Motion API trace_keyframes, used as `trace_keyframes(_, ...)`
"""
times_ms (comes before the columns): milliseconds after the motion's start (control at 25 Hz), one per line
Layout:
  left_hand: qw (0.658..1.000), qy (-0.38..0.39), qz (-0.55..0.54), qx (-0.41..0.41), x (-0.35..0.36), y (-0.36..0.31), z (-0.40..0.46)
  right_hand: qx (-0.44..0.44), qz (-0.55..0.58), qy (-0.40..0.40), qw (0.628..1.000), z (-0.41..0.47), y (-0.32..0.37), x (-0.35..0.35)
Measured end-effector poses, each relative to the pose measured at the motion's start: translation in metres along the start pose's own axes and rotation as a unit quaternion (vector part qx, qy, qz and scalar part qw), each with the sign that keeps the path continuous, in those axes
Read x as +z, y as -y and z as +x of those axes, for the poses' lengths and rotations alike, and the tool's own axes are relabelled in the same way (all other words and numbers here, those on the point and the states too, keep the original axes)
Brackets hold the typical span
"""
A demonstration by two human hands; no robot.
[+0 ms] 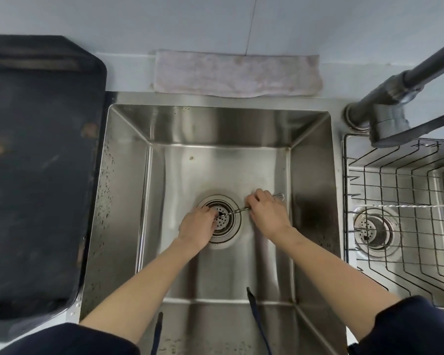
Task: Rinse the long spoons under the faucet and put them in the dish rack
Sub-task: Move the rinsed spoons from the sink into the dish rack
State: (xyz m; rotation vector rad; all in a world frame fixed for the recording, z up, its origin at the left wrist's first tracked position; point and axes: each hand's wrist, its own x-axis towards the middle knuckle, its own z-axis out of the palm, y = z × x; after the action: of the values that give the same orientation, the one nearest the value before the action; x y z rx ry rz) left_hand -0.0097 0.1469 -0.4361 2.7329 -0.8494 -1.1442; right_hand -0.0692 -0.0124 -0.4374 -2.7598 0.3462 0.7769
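Note:
A thin, twisted metal long spoon (pixel 235 210) lies low over the floor of the steel sink (pixel 128 175), running from the drain strainer (pixel 222 218) toward the right wall. My left hand (pixel 196 228) pinches its left end above the strainer. My right hand (pixel 268 213) grips the spoon near its right end, and a bit of metal (pixel 279 196) pokes out past my fingers. The dark faucet (pixel 387 116) stands at the right rear with its spout turned over the wire dish rack (pixel 405 201). No water is running. Another long twisted spoon (pixel 405 205) lies across the rack.
A dark tray (pixel 36 162) covers the counter to the left of the sink. A folded pale cloth (pixel 236 74) lies along the wall behind the basin. The rack sits in a second basin with its own drain (pixel 372 230). Two dark cords (pixel 259 324) hang from my clothing over the sink's front.

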Motion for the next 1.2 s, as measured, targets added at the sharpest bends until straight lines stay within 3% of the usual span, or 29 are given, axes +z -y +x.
trace_keyframes(280,1.000,-0.013,-0.014,-0.010,-0.005,0.000,-0.003,-0.008,-0.008,-0.033,0.999,-0.003,0.001,0.003)
trace_keyframes(520,0.998,-0.068,-0.009,0.005,-0.026,0.001,-0.021,-0.029,-0.037,-0.072,0.996,-0.017,0.010,-0.017)
trace_keyframes(680,0.995,-0.097,-0.007,0.008,-0.043,-0.002,-0.040,-0.018,-0.061,-0.139,0.988,-0.035,0.015,-0.039)
trace_keyframes(800,0.992,-0.128,0.002,0.021,-0.058,-0.007,-0.059,-0.031,-0.037,-0.124,0.991,-0.054,0.017,-0.052)
trace_keyframes(1200,0.972,-0.224,0.016,0.070,-0.096,-0.035,-0.119,-0.023,-0.044,-0.267,0.962,-0.113,0.017,-0.097)
